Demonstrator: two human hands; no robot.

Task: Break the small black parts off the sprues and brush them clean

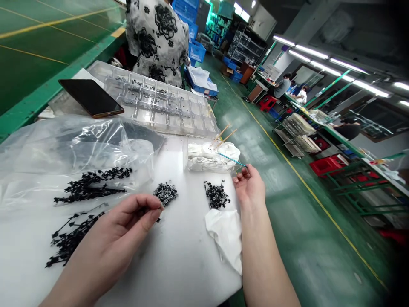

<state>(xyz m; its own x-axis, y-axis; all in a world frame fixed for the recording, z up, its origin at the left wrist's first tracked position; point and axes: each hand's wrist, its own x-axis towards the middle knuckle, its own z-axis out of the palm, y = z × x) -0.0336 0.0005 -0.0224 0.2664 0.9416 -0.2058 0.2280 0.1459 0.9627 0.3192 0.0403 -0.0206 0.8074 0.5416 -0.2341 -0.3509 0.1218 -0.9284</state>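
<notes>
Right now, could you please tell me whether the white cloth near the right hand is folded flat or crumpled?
Crumpled: the white cloth lies in loose, uneven bunches on the tabletop.

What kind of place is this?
It looks like a factory workshop: long workbenches along a green aisle, blue plastic crates, and a clear compartment tray holding tiny black parts.

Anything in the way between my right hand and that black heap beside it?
Nothing visible does. The crumpled white cloth lies nearer you than the heap of black parts, not between it and your right hand.
</notes>
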